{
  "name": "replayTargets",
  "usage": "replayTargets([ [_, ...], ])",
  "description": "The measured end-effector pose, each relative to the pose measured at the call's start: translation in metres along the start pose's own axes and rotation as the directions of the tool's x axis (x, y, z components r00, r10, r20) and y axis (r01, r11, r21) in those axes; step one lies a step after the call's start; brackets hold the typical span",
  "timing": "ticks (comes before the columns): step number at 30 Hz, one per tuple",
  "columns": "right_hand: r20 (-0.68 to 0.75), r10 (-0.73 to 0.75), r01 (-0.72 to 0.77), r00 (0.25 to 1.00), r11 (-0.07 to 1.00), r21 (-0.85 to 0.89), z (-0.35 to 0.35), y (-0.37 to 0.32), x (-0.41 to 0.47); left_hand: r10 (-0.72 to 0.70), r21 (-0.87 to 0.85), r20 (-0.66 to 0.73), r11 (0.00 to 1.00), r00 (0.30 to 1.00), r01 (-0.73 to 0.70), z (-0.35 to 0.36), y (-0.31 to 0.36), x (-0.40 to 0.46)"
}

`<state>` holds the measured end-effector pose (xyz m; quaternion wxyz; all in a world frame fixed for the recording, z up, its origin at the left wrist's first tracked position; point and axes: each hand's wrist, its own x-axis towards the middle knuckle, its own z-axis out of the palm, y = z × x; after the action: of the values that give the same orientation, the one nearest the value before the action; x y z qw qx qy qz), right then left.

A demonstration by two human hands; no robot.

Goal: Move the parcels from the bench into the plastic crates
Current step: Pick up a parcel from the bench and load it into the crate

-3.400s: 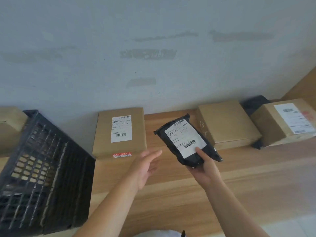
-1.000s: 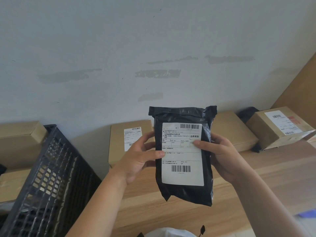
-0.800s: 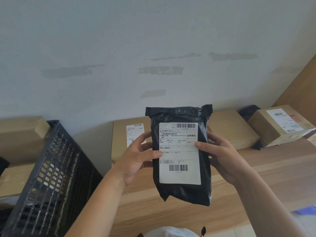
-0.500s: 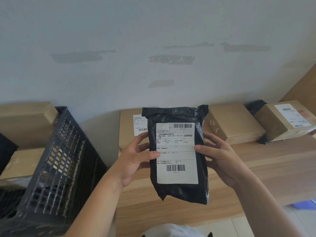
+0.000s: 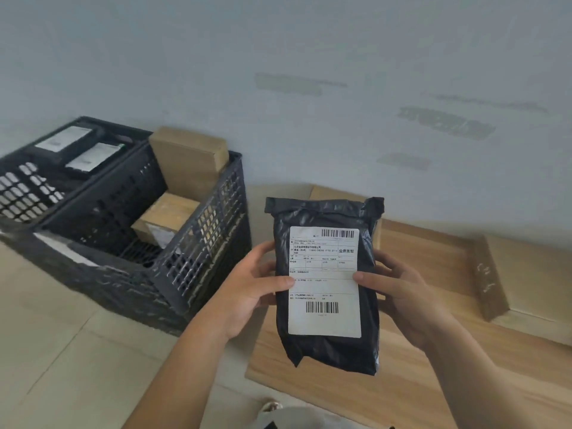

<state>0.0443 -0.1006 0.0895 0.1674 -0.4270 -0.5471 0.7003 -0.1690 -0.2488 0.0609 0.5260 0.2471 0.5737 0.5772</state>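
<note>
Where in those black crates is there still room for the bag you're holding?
Near crate: bare floor by its front wall, before the cardboard boxes crowding the back. Far crate holds labelled bags. Both hands, left and right, hold the black bag.

parcel (image 5: pixel 325 348): glossy black plastic, creased; gripped between the left hand (image 5: pixel 247 292) and the right hand (image 5: pixel 402 301)
label (image 5: pixel 325 320): white with black print, one barcode above both thumbs, one below
near crate (image 5: pixel 198 243): black plastic lattice, left of the left fingers
boxes in near crate (image 5: pixel 185 156): plain brown cardboard
far crate (image 5: pixel 28 184): black lattice, holding black bags with white labels
bench (image 5: pixel 464 366): pale wood grain under the hands
box beyond right fingers (image 5: pixel 532 274): brown cardboard
wall (image 5: pixel 278 57): pale grey-blue, darker grey patches
floor (image 5: pixel 46 351): beige tile
</note>
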Motion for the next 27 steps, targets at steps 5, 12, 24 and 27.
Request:
replayTargets([
  [5, 0.198, 0.019, -0.001, 0.98, 0.996, -0.091, 0.019, -0.001, 0.002, 0.004, -0.037, -0.243, 0.999, 0.97, -0.013, 0.0, -0.019, -0.056],
  [12, 0.394, 0.096, -0.036, 0.914, 0.987, -0.158, 0.024, 0.023, -0.017, 0.009, -0.069, -0.47, 0.997, 0.882, -0.046, 0.036, -0.06, -0.126],
  [24, 0.524, 0.144, -0.056, 0.839, 0.982, -0.18, 0.018, 0.058, -0.067, -0.02, -0.092, -0.634, 0.995, 0.773, -0.049, 0.09, -0.099, -0.206],
  [27, 0.551, 0.154, -0.056, 0.82, 0.98, -0.19, 0.029, 0.063, -0.074, -0.011, -0.084, -0.663, 0.995, 0.748, -0.06, 0.09, -0.1, -0.223],
])
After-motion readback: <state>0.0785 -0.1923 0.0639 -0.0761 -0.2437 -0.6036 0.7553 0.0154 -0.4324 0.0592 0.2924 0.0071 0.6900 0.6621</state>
